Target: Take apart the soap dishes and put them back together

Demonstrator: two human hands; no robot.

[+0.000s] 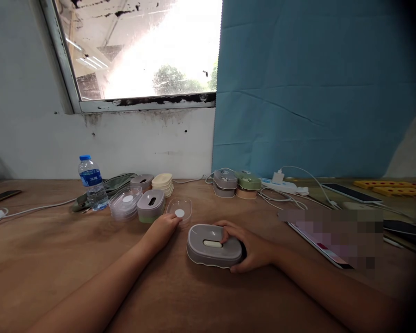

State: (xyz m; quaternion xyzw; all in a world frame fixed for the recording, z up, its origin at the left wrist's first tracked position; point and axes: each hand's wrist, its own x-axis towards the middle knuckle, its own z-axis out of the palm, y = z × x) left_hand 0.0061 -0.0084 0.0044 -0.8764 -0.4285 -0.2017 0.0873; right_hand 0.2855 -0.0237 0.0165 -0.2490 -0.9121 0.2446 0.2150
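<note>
My right hand (251, 247) grips the right end of a grey oval plastic box (203, 233), which sits on the table before me. Its thumb is low on the near side and its fingers bend over the top, one by the cream piece (213, 243) in the slot. Farther left, my left hand (163, 227) has its fingers closed at the near-left edge of a clear plastic lid (185, 205) with a round white sticker; its fingertips are partly hidden. Beside that hand stands a lilac-topped box with a green base (151, 206), a dark slot in its top.
Clear plastic lids (119, 206) are stacked at left near a water bottle (96, 201). Behind are cream pieces (162, 180) and a mauve box (141, 181). Grey boxes (224, 180) and a green-topped box (248, 180) stand by the wall. Cables, a power strip (279, 186) and a tablet (319, 245) lie right.
</note>
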